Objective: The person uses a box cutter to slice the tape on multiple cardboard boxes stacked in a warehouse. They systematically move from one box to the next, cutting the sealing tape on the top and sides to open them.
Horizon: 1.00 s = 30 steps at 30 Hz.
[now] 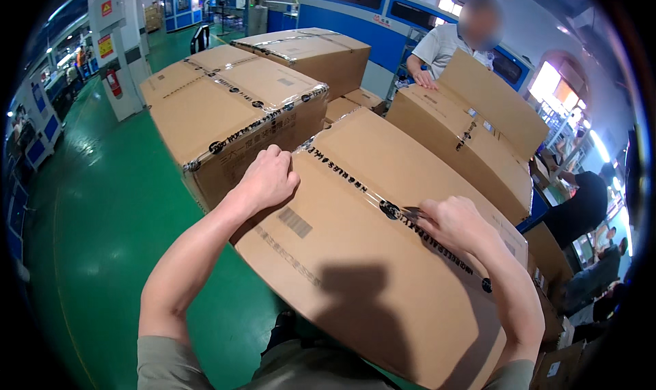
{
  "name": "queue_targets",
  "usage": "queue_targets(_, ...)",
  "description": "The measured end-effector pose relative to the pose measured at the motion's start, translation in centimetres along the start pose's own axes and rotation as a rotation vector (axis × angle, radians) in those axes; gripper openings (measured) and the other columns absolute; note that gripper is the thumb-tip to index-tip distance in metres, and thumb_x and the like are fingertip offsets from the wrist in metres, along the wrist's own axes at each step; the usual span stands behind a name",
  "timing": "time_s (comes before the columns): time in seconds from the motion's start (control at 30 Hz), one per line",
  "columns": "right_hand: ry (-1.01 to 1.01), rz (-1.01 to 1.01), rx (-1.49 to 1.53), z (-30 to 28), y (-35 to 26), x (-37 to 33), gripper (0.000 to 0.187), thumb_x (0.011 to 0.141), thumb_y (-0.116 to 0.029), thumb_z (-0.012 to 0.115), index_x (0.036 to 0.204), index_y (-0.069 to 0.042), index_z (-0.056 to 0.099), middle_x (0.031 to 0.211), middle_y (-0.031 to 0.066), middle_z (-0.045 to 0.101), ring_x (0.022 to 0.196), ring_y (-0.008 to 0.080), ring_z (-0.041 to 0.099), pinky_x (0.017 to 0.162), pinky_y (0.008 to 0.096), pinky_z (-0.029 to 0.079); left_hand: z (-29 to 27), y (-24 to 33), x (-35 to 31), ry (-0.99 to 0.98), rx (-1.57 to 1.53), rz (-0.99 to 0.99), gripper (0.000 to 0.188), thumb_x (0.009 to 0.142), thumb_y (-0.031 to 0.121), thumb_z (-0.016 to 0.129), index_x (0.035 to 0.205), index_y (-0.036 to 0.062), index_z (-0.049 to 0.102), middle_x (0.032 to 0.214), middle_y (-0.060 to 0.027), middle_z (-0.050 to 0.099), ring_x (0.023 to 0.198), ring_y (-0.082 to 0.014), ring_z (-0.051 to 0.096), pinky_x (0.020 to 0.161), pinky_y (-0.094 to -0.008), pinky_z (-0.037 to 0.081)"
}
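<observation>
1. Brown cardboard carton (362, 243) lies directly below both my hands, its top crossed by black-printed tape (352, 183); my right hand (454, 219) covers part of that strip.
2. Beyond my left hand (270, 175) stands a taped carton (236, 103); beyond my right, a carton with a raised flap (499, 106), a co-worker's hand (425, 81) on it.
3. Left fingers curl at the near carton's edge; whether they grip, I cannot tell. Right fingers pinch a small dark tool (412, 213) at the tape, elbow bent.

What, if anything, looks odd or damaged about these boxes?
A cardboard panel sticks up at the box under the co-worker's hand, unlike the flat, taped top of the nearest box. I see no clear damage.
</observation>
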State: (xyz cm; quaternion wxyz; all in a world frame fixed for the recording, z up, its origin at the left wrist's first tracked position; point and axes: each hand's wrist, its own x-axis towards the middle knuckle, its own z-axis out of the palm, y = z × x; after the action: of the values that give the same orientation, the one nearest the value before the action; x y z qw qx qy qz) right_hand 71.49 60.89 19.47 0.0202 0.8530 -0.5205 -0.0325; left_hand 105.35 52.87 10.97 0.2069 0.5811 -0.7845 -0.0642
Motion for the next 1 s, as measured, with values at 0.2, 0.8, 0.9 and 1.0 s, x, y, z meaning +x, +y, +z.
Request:
queue_targets(0.2,-0.002,-0.044,-0.022,0.8,-4.4,11.8,0.020,0.089,-0.023,0.057,0.086,-0.003,0.063,0.073,0.0212,0.066,0.072,0.0386,0.065,0.064,0.0487,0.050,0.1,-0.6,-0.1,0.018,-0.089,0.051,0.037,0.082,0.018,0.054,0.112,-0.0048,0.055,0.105,-0.0235,0.051,0.101,-0.0403,0.051,0.092,-0.0466,0.045)
queue_targets(0.8,0.066,-0.321,-0.293,0.3,-8.3,19.7,0.012,0.079,-0.013,0.056,0.080,-0.004,0.062,0.066,0.0139,0.066,0.065,0.0308,0.067,0.056,0.0415,0.051,1.1,-2.1,-0.4,0.275,-0.241,0.232,0.046,0.068,0.003,0.059,0.111,-0.0118,0.053,0.099,-0.0227,0.052,0.087,-0.0375,0.054,0.078,-0.0425,0.048)
queue_targets(0.9,-0.009,-0.359,-0.372,-0.3,-7.8,18.3,0.012,0.079,-0.013,0.056,0.077,-0.004,0.063,0.066,0.0130,0.066,0.064,0.0298,0.067,0.056,0.0401,0.052,0.9,-2.1,-0.7,0.206,-0.237,0.188,0.047,0.071,0.004,0.059,0.115,-0.0113,0.052,0.105,-0.0225,0.051,0.095,-0.0379,0.053,0.084,-0.0420,0.048)
queue_targets(1.0,-0.025,-0.334,-0.357,-0.2,-6.8,15.6,0.012,0.079,-0.013,0.056,0.077,-0.004,0.064,0.066,0.0126,0.067,0.064,0.0296,0.068,0.057,0.0399,0.053,0.1,-1.7,-0.8,0.107,-0.247,0.122,0.050,0.075,0.006,0.058,0.122,-0.0115,0.050,0.113,-0.0221,0.049,0.104,-0.0378,0.051,0.092,-0.0419,0.046)
